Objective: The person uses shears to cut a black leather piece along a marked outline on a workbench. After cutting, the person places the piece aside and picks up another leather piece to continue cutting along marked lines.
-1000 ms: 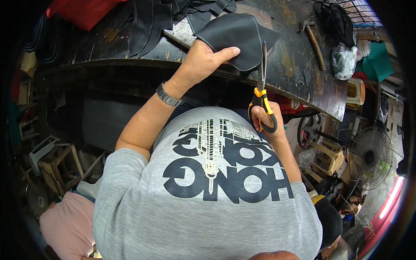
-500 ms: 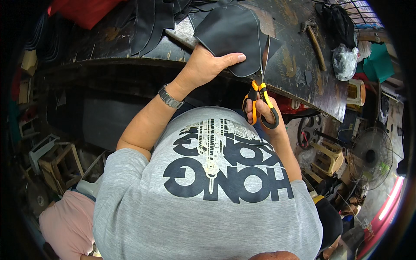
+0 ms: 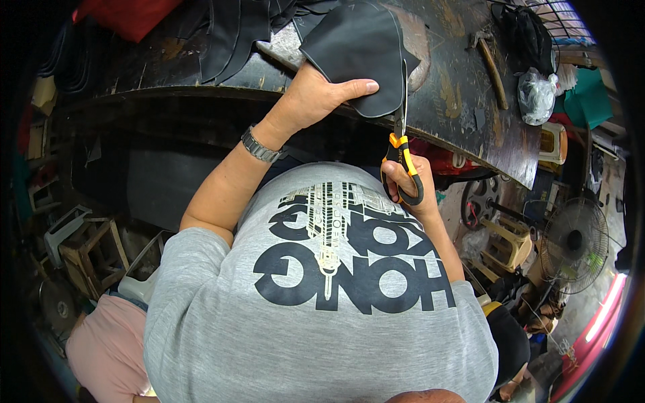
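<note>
My left hand (image 3: 321, 96) grips a rounded piece of black leather-like sheet (image 3: 353, 50) by its near left edge, thumb on top and fingers hidden beneath. The sheet is held at the near edge of the dark worktable (image 3: 457, 101). My right hand (image 3: 408, 181) is closed around the orange-and-black handles of a pair of scissors (image 3: 401, 138). Their blades point away from me, nearly together, along the right edge of the sheet, where a narrow offcut (image 3: 410, 62) stands out at the blade tips.
More black cut pieces (image 3: 235, 37) lie at the table's back left. A hammer (image 3: 494, 70) and a clear plastic bag (image 3: 536, 97) rest on the right. Beyond are a standing fan (image 3: 573, 242) and stools (image 3: 507, 245). A person in a pink top (image 3: 107, 349) is behind at left.
The scissor blades have come together, and the handles have closed in my right hand. The offcut beside the blades has shifted up and left. My left hand keeps its hold on the sheet.
</note>
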{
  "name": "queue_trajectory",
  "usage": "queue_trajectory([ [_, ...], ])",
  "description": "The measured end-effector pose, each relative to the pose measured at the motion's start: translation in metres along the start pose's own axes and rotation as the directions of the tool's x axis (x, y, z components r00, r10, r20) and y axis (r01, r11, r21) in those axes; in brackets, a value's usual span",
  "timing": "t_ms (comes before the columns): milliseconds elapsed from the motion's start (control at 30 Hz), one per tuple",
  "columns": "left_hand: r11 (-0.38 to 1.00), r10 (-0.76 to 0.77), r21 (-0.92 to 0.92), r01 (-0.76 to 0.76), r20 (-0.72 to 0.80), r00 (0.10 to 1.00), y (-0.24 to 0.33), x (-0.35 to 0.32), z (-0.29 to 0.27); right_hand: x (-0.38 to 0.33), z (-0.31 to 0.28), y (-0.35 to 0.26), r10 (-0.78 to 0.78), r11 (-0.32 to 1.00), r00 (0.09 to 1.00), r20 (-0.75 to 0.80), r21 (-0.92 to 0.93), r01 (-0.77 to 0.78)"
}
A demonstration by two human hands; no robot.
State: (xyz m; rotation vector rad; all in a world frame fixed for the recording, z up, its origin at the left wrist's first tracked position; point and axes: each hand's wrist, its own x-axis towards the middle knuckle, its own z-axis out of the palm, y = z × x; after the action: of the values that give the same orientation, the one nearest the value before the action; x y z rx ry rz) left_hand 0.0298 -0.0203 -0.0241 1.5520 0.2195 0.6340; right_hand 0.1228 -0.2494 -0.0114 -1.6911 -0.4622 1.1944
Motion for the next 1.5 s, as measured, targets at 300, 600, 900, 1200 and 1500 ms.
queue_trajectory([
  [300,0.998,-0.021,-0.064,0.024,0.052,0.998,0.005,-0.007,0.008,0.014,-0.003,-0.004,-0.079,0.983,0.994,0.08,0.175,0.064],
  [600,0.987,-0.096,-0.119,0.107,0.09,0.991,0.005,-0.008,0.005,0.012,-0.001,-0.001,-0.08,0.973,0.995,0.063,0.223,0.064],
  [900,0.981,-0.142,-0.12,0.151,0.087,0.986,0.003,-0.011,0.007,0.004,0.004,0.002,-0.014,0.989,1.0,0.022,0.145,0.011],
  [1200,0.989,-0.08,-0.116,0.096,0.132,0.988,0.009,-0.012,0.008,0.017,-0.002,-0.003,-0.105,0.98,0.992,0.074,0.177,0.091],
  [1500,0.97,-0.168,-0.156,0.189,0.134,0.977,0.013,-0.018,0.007,0.017,0.004,-0.002,-0.077,0.978,0.996,0.053,0.201,0.065],
])
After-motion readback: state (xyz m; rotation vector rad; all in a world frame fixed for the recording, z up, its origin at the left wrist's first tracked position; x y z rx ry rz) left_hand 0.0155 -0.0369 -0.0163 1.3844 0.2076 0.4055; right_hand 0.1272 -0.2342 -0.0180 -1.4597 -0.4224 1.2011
